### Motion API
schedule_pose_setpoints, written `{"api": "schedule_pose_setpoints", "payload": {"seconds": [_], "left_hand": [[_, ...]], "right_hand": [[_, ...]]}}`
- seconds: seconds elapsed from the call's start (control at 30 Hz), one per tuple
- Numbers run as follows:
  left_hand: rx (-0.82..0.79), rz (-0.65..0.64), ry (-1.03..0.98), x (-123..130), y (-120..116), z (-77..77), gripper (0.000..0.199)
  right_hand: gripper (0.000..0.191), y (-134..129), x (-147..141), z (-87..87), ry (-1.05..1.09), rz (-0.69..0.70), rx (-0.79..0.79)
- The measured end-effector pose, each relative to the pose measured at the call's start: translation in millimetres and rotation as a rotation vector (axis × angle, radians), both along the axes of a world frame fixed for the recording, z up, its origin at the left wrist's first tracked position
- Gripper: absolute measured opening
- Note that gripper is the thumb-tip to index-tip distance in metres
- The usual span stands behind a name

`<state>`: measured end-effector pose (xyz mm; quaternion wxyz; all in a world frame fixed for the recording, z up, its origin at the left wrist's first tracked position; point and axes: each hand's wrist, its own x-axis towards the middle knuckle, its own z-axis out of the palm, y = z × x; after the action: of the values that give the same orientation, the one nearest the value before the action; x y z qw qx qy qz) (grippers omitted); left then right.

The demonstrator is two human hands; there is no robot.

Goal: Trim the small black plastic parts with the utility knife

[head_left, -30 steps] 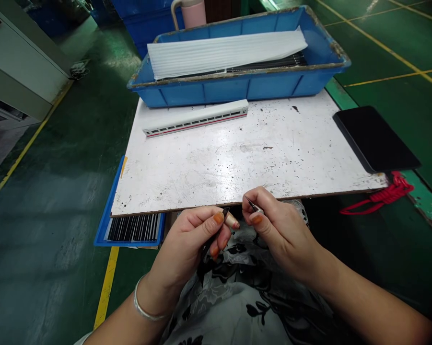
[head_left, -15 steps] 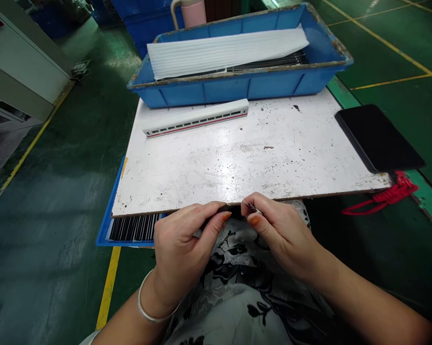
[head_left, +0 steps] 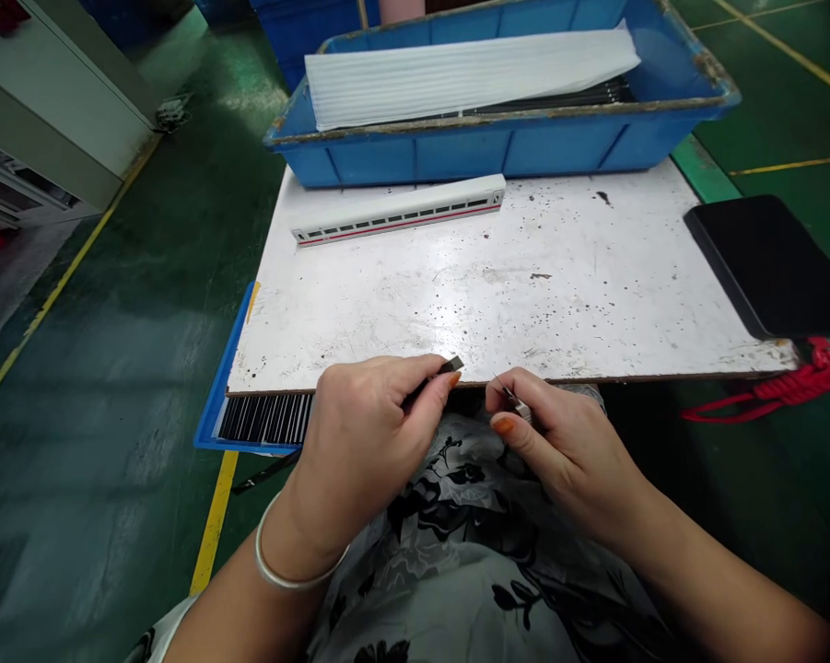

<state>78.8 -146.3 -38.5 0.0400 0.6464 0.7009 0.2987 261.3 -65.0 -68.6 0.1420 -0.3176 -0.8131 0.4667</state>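
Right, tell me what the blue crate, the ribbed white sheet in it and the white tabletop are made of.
The blue crate: probably moulded plastic, semi-gloss, with cast ribs. The white sheet: likely matte foam with fine ridges. The white tabletop: probably painted board; scratched, speckled surface, brownish edge.

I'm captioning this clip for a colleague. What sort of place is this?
Probably a factory workshop for model trains: a white model carriage lies on a worn workbench, a blue crate stands behind it, and the green floor has yellow lines.
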Motion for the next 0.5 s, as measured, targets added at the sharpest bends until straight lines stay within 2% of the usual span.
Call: {"api": "schedule_pose_setpoints", "payload": {"seconds": [0.13, 0.3, 0.5], "left_hand": [[0.073, -0.002, 0.184, -10.2, 11.0, 12.9, 0.021], [0.187, -0.002, 0.377, -23.6, 30.8, 42.5, 0.018], [0.218, -0.053, 0.431, -33.1, 45.1, 71.8, 0.019]], "right_hand": [[0.028, -0.3, -1.0, 0.5, -0.012, 0.010, -0.001], [0.033, 0.0, -1.9, 2.6, -0.023, 0.011, -0.046], [0.038, -0.3, -1.9, 1.9, -0.040, 0.008, -0.103]]}}
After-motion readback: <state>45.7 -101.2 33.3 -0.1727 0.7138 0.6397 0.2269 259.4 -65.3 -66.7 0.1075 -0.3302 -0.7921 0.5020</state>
